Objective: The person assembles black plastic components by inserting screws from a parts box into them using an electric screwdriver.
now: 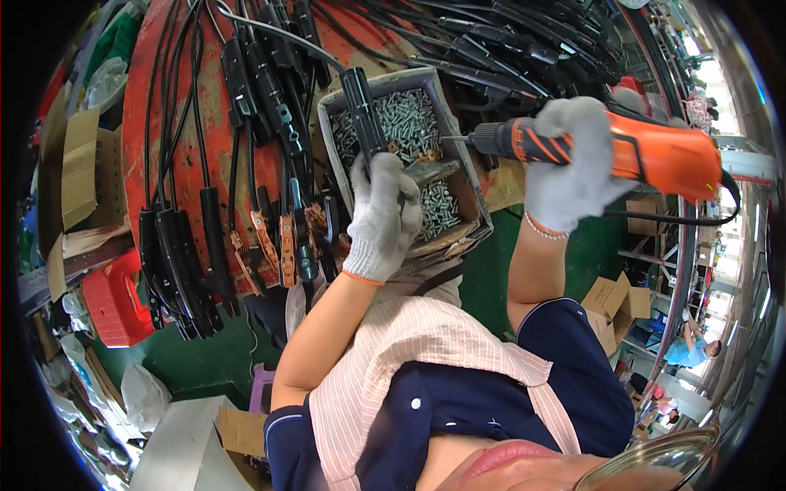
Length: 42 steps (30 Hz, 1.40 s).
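Note:
My left hand, in a grey-white knit glove, grips the lower end of a black plastic handle with a cable at its far end. The handle is tilted over the left side of a worn box of small silver screws. In my gloved right hand is an orange and black power drill, held level. Its thin bit points left, over the box's right rim and apart from the handle. Copper-coloured clamp pieces lie left of my left hand.
Black handles with cables hang over the near left edge of the red worn table. More black handles are piled at the back right. A red plastic stool, open cardboard cartons and a green floor lie around.

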Available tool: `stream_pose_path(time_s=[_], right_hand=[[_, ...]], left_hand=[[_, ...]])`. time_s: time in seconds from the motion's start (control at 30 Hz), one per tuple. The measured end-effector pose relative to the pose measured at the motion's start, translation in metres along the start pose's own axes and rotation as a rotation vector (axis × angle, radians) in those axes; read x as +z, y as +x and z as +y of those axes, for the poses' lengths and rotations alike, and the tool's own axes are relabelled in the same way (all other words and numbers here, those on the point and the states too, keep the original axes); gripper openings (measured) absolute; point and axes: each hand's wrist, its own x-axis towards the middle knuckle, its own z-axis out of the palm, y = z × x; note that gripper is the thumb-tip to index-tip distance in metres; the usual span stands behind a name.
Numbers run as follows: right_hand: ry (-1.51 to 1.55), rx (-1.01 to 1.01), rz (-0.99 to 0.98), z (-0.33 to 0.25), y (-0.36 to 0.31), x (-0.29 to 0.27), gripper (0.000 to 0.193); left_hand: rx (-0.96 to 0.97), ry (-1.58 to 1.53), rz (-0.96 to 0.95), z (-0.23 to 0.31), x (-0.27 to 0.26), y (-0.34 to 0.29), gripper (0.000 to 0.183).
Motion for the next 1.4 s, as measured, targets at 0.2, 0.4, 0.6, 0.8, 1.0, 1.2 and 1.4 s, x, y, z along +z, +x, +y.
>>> stream_pose_path(time_s=[0.2, 0.4, 0.6, 0.8, 1.0, 1.2, 1.4], right_hand=[[0.582, 0.375, 0.123, 0.017, -0.016, 0.027, 0.040], [0.578, 0.440, 0.117, 0.029, -0.025, 0.034, 0.041], [0.625, 0.474, 0.125, 0.032, -0.027, 0.039, 0.042], [0.491, 0.421, 0.166, 0.029, -0.019, 0.037, 0.038], [0.723, 0.592, 0.228, 0.043, 0.004, 0.005, 0.026], [1.070, 0.858, 0.337, 0.035, 0.012, 0.002, 0.013], [1.124, 0.905, 0.297, 0.030, -0.004, 0.004, 0.013]], left_hand=[[0.096, 0.041, 0.079, 0.003, 0.008, 0.001, 0.062], [0.082, 0.050, 0.126, 0.006, 0.012, 0.002, 0.073], [0.103, 0.027, 0.108, 0.003, 0.012, 0.004, 0.076], [0.086, 0.032, 0.096, 0.004, 0.012, 0.002, 0.086], [0.076, 0.074, 0.077, 0.007, 0.016, -0.001, 0.094], [0.043, 0.009, 0.060, 0.003, 0.011, 0.006, 0.093], [0.005, 0.115, 0.076, 0.008, 0.012, 0.004, 0.091]])
